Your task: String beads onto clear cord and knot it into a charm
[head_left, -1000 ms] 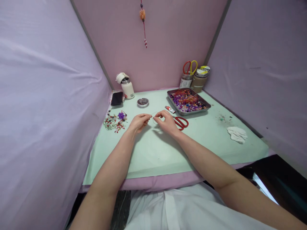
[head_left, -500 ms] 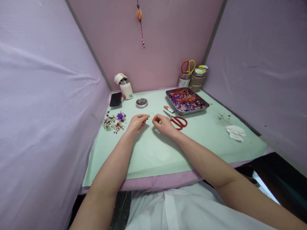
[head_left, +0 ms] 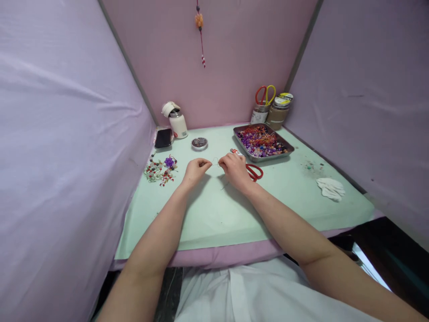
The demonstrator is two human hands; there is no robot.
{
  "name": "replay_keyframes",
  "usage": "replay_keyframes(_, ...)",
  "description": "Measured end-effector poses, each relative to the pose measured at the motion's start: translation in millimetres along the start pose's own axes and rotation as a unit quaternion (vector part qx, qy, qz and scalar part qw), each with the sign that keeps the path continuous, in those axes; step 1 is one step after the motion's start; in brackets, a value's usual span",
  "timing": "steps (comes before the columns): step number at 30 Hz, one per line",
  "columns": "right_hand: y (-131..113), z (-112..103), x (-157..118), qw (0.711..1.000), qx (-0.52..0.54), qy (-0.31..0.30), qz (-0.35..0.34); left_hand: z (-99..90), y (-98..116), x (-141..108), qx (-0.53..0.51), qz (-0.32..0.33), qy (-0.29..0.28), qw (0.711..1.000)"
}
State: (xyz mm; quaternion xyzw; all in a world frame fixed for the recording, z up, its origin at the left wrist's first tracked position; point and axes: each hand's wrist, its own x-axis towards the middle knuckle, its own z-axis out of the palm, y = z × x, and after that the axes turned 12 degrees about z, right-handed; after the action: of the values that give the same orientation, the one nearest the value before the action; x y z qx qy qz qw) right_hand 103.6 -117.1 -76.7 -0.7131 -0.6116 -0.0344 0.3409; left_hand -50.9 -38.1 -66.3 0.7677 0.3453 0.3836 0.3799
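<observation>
A thin thread (head_left: 215, 163) runs in a small loop between my two hands, above the middle of the mat. My left hand (head_left: 198, 169) pinches one side of it, fingers pressed together. On the other side my right hand (head_left: 233, 167) is closed on the same thread, and a loose end shows below its fingers. Red-handled scissors (head_left: 255, 171) lie just right of my right hand, which hides their blades. Left of my left hand is a pile of beaded strings (head_left: 159, 171) with a purple bead flower (head_left: 169, 162).
A metal tray (head_left: 264, 159) of beads stands at the back right, before a jar with scissors (head_left: 259, 115) and a brown jar (head_left: 277, 117). A round tin (head_left: 199, 143), white bottle (head_left: 178, 126) and phone (head_left: 163, 138) are at the back left; a white cloth (head_left: 331, 189) lies right.
My right hand has turned over the scissors' blades and the small tube, covering more of them. The thread between my hands now forms a loop. The view has shifted slightly.
</observation>
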Motion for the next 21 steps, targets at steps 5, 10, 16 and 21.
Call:
replay_keyframes(5, -1, -7, 3, 0.995, 0.08, 0.02, -0.053, -1.2, 9, -2, 0.055, 0.096, -0.044, 0.993)
replay_keyframes(10, 1, -6, 4, 0.963, 0.257, -0.077, 0.026, -4.1, 14, -4, 0.08, 0.178, -0.073, 0.978)
replay_keyframes(16, 0, -5, 5, 0.839, 0.475, -0.207, 0.166, -6.9, 16, -4, 0.054, 0.208, -0.048, 0.975)
replay_keyframes(21, -2, -10, 7, 0.828, 0.485, -0.213, 0.184, -6.9, 14, -3, 0.049, 0.227, -0.044, 0.972)
